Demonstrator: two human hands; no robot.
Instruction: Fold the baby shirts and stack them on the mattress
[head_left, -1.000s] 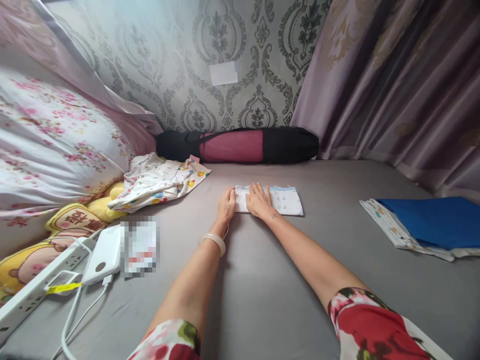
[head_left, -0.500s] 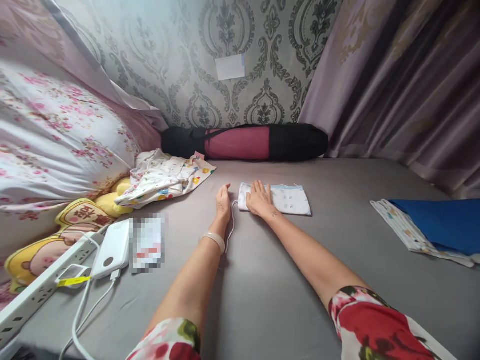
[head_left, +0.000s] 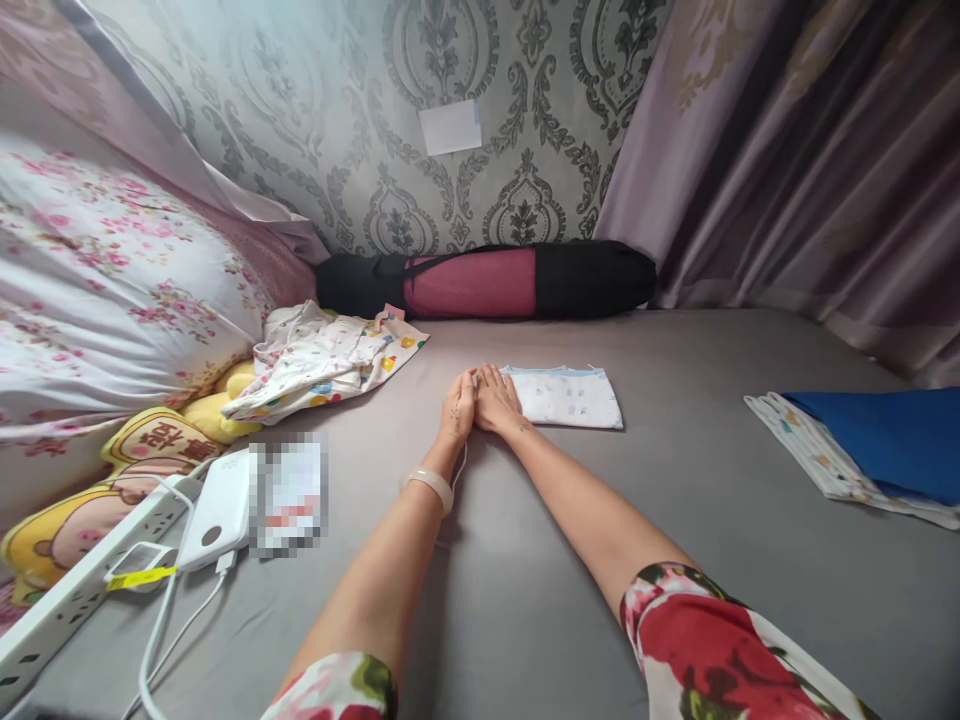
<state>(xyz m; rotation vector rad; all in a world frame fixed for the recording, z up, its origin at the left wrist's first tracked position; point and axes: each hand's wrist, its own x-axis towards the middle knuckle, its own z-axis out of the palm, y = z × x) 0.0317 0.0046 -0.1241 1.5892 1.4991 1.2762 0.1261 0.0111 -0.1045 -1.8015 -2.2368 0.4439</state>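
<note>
A folded white cloth point(head_left: 574, 400) with a small dark print and a light blue upper edge lies flat on the grey sheet. My right hand point(head_left: 496, 400) rests palm down on its left end, fingers stretched out. Set on its edge, my left hand point(head_left: 457, 405) meets the right hand at the cloth's left side, its fingers straight. Neither hand grips anything. A thin white cord point(head_left: 460, 462) runs down from the cloth's left end beside my left wrist. The cloth's left end is hidden under the hands.
Behind lies a long black and maroon bag point(head_left: 472, 283). To the left are a crumpled patterned cloth point(head_left: 322, 355), a white power bank point(head_left: 216, 508) with cables, and a power strip point(head_left: 67, 610). A folded blue cloth point(head_left: 885, 435) lies at the right.
My right hand has slid left across the cloth to its left end. My left hand has shifted slightly right, so the two hands now meet.
</note>
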